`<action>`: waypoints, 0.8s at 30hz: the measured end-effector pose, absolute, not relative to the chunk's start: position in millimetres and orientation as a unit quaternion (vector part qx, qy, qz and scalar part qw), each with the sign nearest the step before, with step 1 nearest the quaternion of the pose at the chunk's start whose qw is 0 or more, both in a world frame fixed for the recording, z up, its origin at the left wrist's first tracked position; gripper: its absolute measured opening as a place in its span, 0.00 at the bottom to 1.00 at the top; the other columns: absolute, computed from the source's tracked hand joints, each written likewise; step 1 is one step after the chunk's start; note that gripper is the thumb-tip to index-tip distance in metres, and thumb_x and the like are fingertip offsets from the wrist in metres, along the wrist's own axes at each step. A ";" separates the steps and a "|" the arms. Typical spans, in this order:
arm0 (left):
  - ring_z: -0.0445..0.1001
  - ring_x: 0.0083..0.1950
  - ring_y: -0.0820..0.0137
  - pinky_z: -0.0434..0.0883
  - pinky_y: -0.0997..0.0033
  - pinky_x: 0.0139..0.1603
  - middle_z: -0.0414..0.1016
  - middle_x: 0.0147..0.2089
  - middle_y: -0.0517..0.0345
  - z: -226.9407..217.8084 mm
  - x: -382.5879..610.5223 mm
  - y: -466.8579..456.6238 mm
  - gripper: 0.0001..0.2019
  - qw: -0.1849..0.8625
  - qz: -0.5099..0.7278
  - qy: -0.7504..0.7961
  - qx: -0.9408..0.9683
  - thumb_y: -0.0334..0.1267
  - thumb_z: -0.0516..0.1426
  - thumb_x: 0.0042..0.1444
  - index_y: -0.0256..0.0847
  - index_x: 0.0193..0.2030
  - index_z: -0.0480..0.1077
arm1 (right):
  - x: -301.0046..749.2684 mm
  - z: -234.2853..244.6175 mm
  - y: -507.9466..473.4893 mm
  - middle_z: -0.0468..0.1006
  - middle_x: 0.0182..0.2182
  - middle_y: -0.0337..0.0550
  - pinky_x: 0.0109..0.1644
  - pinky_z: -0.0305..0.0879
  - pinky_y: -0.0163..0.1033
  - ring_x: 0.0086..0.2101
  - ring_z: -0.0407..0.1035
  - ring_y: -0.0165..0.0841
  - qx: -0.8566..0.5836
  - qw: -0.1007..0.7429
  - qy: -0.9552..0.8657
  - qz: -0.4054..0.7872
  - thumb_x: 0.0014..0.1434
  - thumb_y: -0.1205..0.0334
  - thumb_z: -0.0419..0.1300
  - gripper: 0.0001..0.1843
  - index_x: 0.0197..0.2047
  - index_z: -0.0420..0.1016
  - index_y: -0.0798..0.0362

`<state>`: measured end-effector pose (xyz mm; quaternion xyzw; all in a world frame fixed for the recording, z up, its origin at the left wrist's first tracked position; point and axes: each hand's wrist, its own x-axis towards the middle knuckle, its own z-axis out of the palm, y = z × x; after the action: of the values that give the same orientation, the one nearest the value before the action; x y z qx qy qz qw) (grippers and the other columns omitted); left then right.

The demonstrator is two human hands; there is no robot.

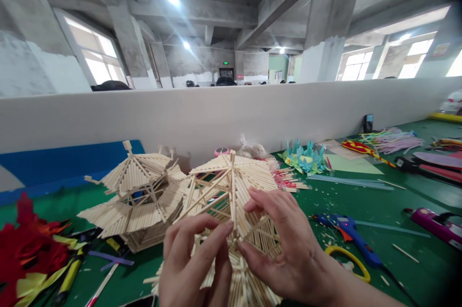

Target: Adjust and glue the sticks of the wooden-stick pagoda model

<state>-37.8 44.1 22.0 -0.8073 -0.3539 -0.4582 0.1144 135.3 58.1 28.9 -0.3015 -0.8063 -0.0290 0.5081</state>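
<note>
A pavilion model built of thin wooden sticks [252, 174] stands in front of me, its roof partly covered with rows of sticks and partly an open frame. My left hand [198, 259] has its fingers bent, the fingertips against a roof ridge near its lower end. My right hand [288, 244] grips the roof's right side, with the thumb low by the same ridge and the fingers higher on the stick panel. Whether a small loose stick is between the fingertips is hidden. A second, two-tiered stick pavilion [144, 201] stands to the left.
A blue glue gun [350, 237] and yellow-handled scissors [361, 263] lie on the green table [397, 201] at right. Behind are packed sticks [288, 179], a blue-green paper flower [305, 157] and a white partition [216, 114]. Red craft material [29, 249] lies at left.
</note>
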 end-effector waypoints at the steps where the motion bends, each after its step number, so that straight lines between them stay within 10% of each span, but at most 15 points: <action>1: 0.61 0.43 0.64 0.63 0.59 0.43 0.62 0.43 0.51 21.7 -38.0 44.3 0.18 0.124 -0.454 -0.353 -0.808 0.18 0.51 0.48 0.35 0.45 0.66 | 134.9 28.8 58.2 0.71 0.40 0.46 0.43 0.59 0.46 0.38 0.63 0.36 -0.301 0.510 -0.806 -0.028 0.48 0.68 0.58 0.35 0.58 0.49 0.58; 17: 0.61 0.45 0.64 0.64 0.61 0.43 0.61 0.45 0.52 20.5 -38.5 45.2 0.20 0.103 -0.438 -0.333 -0.829 0.19 0.51 0.49 0.40 0.47 0.67 | 136.4 28.1 57.2 0.70 0.40 0.45 0.44 0.59 0.45 0.38 0.63 0.36 -0.296 0.515 -0.804 -0.026 0.48 0.70 0.58 0.34 0.58 0.51 0.59; 24: 0.67 0.41 0.69 0.66 0.69 0.39 0.66 0.41 0.55 11.3 -33.2 40.9 0.14 0.050 -0.632 -0.382 -0.672 0.23 0.54 0.49 0.39 0.42 0.68 | 149.2 21.5 51.6 0.68 0.43 0.45 0.47 0.60 0.44 0.42 0.61 0.36 -0.290 0.534 -0.792 -0.055 0.47 0.71 0.60 0.33 0.56 0.54 0.58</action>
<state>-33.2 40.9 11.3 -0.6724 -0.3816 -0.6322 0.0502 149.2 51.6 21.5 -0.2901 -0.7920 -0.0551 0.5343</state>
